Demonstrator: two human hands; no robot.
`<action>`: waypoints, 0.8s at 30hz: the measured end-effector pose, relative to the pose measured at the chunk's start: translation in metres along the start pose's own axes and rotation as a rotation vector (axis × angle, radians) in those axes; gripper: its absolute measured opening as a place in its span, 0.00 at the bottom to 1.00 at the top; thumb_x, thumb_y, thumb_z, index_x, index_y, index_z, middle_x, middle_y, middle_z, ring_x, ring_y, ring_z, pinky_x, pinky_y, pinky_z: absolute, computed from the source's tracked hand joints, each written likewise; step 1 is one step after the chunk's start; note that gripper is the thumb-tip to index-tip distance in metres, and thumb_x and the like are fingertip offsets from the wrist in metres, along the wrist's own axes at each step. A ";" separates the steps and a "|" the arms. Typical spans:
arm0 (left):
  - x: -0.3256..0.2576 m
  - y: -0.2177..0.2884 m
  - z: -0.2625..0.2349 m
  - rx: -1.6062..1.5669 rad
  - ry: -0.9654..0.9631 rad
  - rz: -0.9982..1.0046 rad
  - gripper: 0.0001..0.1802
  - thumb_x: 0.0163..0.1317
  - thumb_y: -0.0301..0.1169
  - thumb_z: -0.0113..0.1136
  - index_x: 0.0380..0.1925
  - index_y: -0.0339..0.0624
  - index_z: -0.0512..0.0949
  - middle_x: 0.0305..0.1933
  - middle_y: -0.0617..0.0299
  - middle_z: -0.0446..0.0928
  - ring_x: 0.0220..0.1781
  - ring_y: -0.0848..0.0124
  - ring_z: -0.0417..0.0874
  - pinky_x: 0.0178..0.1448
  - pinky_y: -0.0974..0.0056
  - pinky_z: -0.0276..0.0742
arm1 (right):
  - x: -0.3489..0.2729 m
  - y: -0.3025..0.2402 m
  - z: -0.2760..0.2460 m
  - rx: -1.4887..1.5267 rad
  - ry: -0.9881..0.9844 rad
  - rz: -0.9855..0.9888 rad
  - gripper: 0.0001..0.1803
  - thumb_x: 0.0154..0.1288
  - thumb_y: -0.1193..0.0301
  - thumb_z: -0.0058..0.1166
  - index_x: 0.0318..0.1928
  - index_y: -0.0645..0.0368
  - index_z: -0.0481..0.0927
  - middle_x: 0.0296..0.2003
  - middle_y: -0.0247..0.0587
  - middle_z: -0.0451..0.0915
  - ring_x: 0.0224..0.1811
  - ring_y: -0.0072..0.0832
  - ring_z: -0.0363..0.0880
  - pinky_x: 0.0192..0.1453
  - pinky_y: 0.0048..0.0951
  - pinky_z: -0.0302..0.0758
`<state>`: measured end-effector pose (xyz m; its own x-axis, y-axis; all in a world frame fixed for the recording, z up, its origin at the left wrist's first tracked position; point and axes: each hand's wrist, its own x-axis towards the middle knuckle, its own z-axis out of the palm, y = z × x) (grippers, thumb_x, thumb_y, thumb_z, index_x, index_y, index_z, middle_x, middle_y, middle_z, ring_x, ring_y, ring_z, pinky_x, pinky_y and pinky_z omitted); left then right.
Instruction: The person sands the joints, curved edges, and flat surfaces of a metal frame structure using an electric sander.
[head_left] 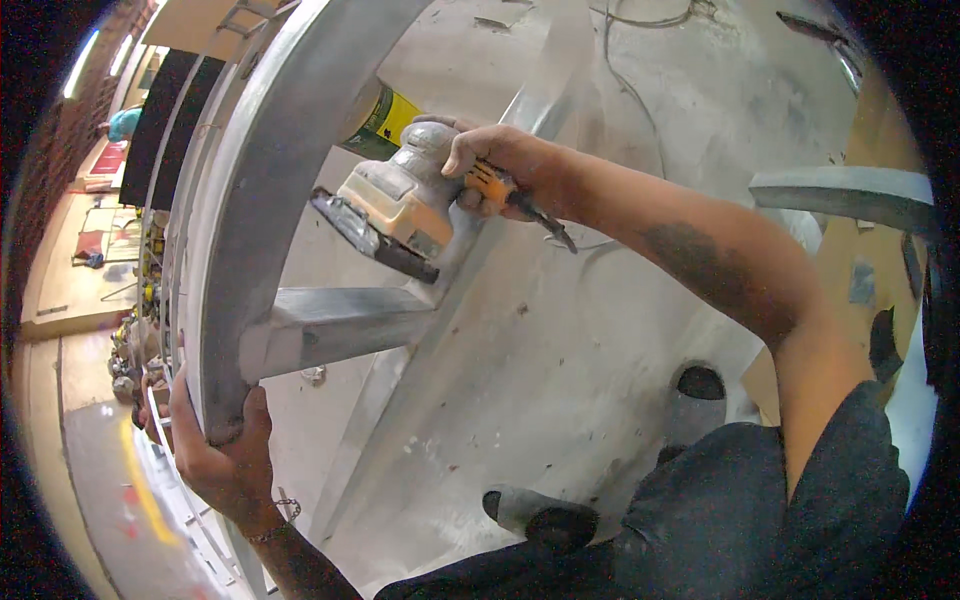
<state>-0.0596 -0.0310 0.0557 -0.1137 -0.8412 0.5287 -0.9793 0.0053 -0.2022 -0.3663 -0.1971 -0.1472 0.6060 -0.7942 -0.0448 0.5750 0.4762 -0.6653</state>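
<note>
My right hand (515, 165) is closed round the grey, dusty grip of an orange palm sander (395, 205). The sander is tilted, its black pad facing down and to the left, apart from the metal. A black cord stub (545, 220) leaves its orange rear end. At the lower left, my left hand (225, 460) grips the thick grey metal beam (265, 130), with the thumb on its near side and the fingers partly hidden behind. Just above that hand, a short square crosspiece (350, 325) joins the beam to a second rail (385, 390).
A yellow and dark green can (390, 118) stands behind the sander. Thin cable (640, 100) lies across the dusty floor (560, 350). Another grey metal piece (845, 195) juts in at right. My shoes (695, 390) are below. A person in teal (125, 124) is far left.
</note>
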 end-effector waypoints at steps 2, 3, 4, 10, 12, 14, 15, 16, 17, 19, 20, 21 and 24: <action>0.000 -0.001 0.000 -0.064 -0.011 -0.058 0.40 0.44 0.35 0.81 0.62 0.42 0.79 0.54 0.47 0.85 0.54 0.49 0.86 0.59 0.51 0.80 | -0.003 0.004 0.004 -0.011 0.006 -0.007 0.28 0.54 0.69 0.61 0.58 0.53 0.77 0.37 0.34 0.81 0.27 0.25 0.78 0.26 0.28 0.76; -0.001 -0.002 0.000 -0.061 -0.006 -0.036 0.40 0.44 0.34 0.81 0.61 0.42 0.79 0.54 0.47 0.85 0.54 0.49 0.86 0.59 0.51 0.79 | -0.005 0.006 0.006 -0.025 0.003 -0.023 0.32 0.54 0.69 0.61 0.63 0.52 0.75 0.40 0.34 0.80 0.28 0.25 0.78 0.26 0.28 0.76; -0.001 -0.003 0.000 -0.058 -0.002 -0.029 0.39 0.45 0.34 0.81 0.61 0.42 0.79 0.54 0.47 0.85 0.54 0.49 0.86 0.59 0.51 0.79 | -0.006 0.007 0.008 -0.038 -0.002 -0.038 0.36 0.54 0.69 0.61 0.67 0.52 0.72 0.42 0.35 0.80 0.29 0.25 0.79 0.27 0.28 0.76; -0.001 -0.002 0.000 -0.056 -0.010 -0.049 0.38 0.47 0.36 0.81 0.61 0.42 0.79 0.54 0.47 0.85 0.54 0.48 0.85 0.60 0.51 0.79 | -0.005 0.011 0.022 -0.122 0.022 -0.012 0.49 0.50 0.71 0.56 0.77 0.45 0.61 0.53 0.39 0.77 0.38 0.26 0.77 0.35 0.28 0.76; 0.000 -0.001 -0.001 -0.060 -0.016 -0.050 0.38 0.47 0.36 0.81 0.61 0.42 0.79 0.54 0.47 0.85 0.54 0.48 0.85 0.60 0.51 0.79 | -0.003 0.013 0.026 -0.116 0.027 -0.029 0.50 0.49 0.71 0.56 0.78 0.46 0.60 0.54 0.40 0.77 0.40 0.27 0.78 0.35 0.29 0.76; 0.001 -0.001 -0.001 -0.073 -0.022 -0.049 0.38 0.48 0.37 0.81 0.62 0.41 0.79 0.54 0.47 0.85 0.54 0.47 0.85 0.59 0.51 0.78 | -0.004 0.012 0.027 -0.109 0.030 -0.004 0.51 0.48 0.71 0.56 0.78 0.48 0.60 0.55 0.41 0.77 0.41 0.28 0.79 0.35 0.29 0.77; 0.001 0.000 -0.001 -0.067 -0.023 -0.041 0.38 0.48 0.37 0.80 0.61 0.41 0.79 0.54 0.47 0.85 0.54 0.47 0.85 0.59 0.51 0.78 | -0.004 0.012 0.027 -0.098 0.021 -0.007 0.50 0.47 0.72 0.58 0.77 0.48 0.62 0.54 0.41 0.77 0.44 0.29 0.79 0.39 0.31 0.78; 0.001 0.000 -0.002 -0.071 -0.020 -0.036 0.38 0.48 0.38 0.80 0.61 0.41 0.79 0.54 0.46 0.85 0.54 0.47 0.85 0.59 0.51 0.78 | -0.006 0.011 0.025 -0.105 0.014 0.025 0.49 0.46 0.74 0.61 0.75 0.49 0.64 0.54 0.41 0.77 0.47 0.30 0.80 0.43 0.32 0.79; 0.001 0.001 -0.001 -0.081 -0.022 -0.048 0.38 0.48 0.38 0.80 0.61 0.41 0.79 0.54 0.46 0.85 0.53 0.47 0.85 0.59 0.51 0.78 | -0.007 0.011 0.024 -0.111 0.050 0.055 0.49 0.45 0.75 0.63 0.74 0.49 0.67 0.53 0.41 0.78 0.50 0.32 0.80 0.47 0.33 0.80; 0.002 0.001 -0.001 -0.066 -0.012 -0.022 0.38 0.48 0.38 0.80 0.61 0.41 0.79 0.53 0.47 0.85 0.53 0.47 0.85 0.59 0.51 0.78 | -0.008 0.011 0.023 -0.076 0.008 0.039 0.48 0.46 0.75 0.62 0.74 0.49 0.67 0.53 0.42 0.77 0.49 0.32 0.80 0.46 0.33 0.80; 0.002 0.001 -0.002 -0.066 -0.003 -0.018 0.38 0.48 0.38 0.80 0.61 0.41 0.79 0.53 0.47 0.85 0.53 0.47 0.85 0.59 0.51 0.78 | -0.006 0.012 0.023 -0.059 0.009 0.030 0.48 0.47 0.75 0.62 0.74 0.49 0.67 0.53 0.42 0.77 0.49 0.32 0.80 0.46 0.33 0.80; 0.002 0.001 -0.002 -0.068 -0.013 -0.033 0.38 0.48 0.38 0.80 0.61 0.40 0.79 0.53 0.46 0.85 0.53 0.47 0.85 0.59 0.51 0.78 | -0.003 0.013 0.023 -0.063 0.016 0.012 0.48 0.47 0.75 0.62 0.74 0.49 0.67 0.53 0.42 0.77 0.49 0.33 0.80 0.46 0.33 0.80; 0.002 0.001 -0.002 -0.075 -0.017 -0.066 0.39 0.48 0.38 0.80 0.62 0.40 0.78 0.53 0.46 0.84 0.53 0.47 0.85 0.59 0.51 0.79 | 0.010 0.014 0.025 -0.096 0.036 -0.020 0.47 0.48 0.74 0.62 0.74 0.49 0.67 0.53 0.42 0.77 0.49 0.33 0.80 0.46 0.34 0.80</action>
<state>-0.0610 -0.0318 0.0579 -0.0459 -0.8502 0.5244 -0.9944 -0.0111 -0.1049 -0.3380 -0.1889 -0.1386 0.5742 -0.8168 -0.0566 0.5301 0.4235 -0.7346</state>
